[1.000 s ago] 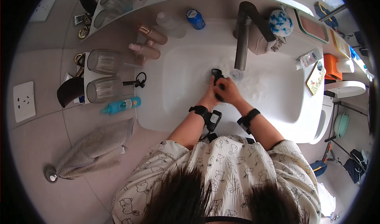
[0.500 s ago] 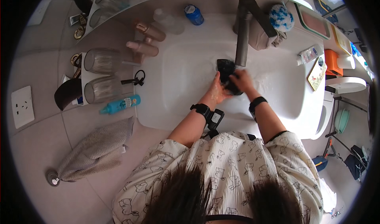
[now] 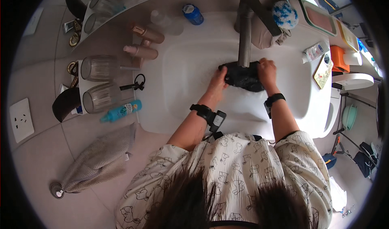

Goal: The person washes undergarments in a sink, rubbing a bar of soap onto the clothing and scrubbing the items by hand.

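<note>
A wet black cloth (image 3: 245,79) is stretched between my two hands under the spout of the dark grey faucet (image 3: 244,46). Its exact kind does not show. My left hand (image 3: 217,83) grips the cloth's left end, thumb on top. At the other end, the fingers of my right hand (image 3: 268,75) are closed on the fabric. Both hands are over the basin of the white sink (image 3: 178,111). The spout's tip hides a bit of the cloth's upper edge.
Pink pump bottles (image 3: 142,52) and a blue container (image 3: 193,14) stand along the sink's back and left. A light blue bottle (image 3: 122,110) is at the left rim. A white tube (image 3: 316,52) lies on the right ledge. A grey towel (image 3: 101,160) hangs at left.
My hands have moved apart, the right one going right and up. The black cloth, bunched between them before, is now spread out sideways.
</note>
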Motion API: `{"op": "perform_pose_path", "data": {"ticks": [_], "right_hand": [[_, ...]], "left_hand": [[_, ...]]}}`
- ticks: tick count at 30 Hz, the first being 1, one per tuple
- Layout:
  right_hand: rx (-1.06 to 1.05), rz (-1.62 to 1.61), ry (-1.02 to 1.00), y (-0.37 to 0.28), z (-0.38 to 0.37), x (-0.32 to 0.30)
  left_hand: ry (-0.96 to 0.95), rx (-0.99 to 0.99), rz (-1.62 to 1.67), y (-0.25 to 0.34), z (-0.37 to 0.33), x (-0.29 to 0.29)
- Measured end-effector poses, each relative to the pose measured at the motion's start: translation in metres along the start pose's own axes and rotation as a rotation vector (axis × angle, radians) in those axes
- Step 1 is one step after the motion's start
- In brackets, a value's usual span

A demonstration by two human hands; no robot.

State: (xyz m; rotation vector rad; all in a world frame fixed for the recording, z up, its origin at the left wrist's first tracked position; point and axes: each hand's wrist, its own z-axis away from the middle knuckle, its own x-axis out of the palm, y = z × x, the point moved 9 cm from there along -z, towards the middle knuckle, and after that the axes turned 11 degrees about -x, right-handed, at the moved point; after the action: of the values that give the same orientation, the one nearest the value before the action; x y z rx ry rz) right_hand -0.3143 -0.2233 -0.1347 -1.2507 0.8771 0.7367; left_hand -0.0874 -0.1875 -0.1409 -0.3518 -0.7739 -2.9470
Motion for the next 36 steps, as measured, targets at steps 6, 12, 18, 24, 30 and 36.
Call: {"op": "perform_pose_path", "data": {"ticks": [6, 12, 18, 24, 30, 36], "right_hand": [[-0.077, -0.483, -0.216, -0.035, 0.027, 0.065], [-0.245, -0.593, -0.154, -0.19, 0.064, 0.019], [-0.108, -0.122, 0.047, -0.05, -0.005, 0.003], [-0.27, -0.226, 0.005, -0.045, 0.011, 0.038], [-0.159, -0.659, -0.236, -0.167, 0.073, 0.039], [-0.033, -0.37, 0.07, -0.08, 0.014, 0.012]], "left_hand": [[-0.196, -0.256, 0.223, -0.028, -0.016, 0.017], [-0.519, -0.076, 0.425, -0.04, -0.058, -0.004], [-0.226, -0.086, -0.045, -0.021, -0.003, 0.047], [0.097, -0.26, 0.059, -0.035, -0.011, -0.016], [-0.17, -0.213, 0.517, -0.041, -0.029, -0.029], [-0.22, -0.079, 0.202, -0.027, -0.025, 0.026]]}}
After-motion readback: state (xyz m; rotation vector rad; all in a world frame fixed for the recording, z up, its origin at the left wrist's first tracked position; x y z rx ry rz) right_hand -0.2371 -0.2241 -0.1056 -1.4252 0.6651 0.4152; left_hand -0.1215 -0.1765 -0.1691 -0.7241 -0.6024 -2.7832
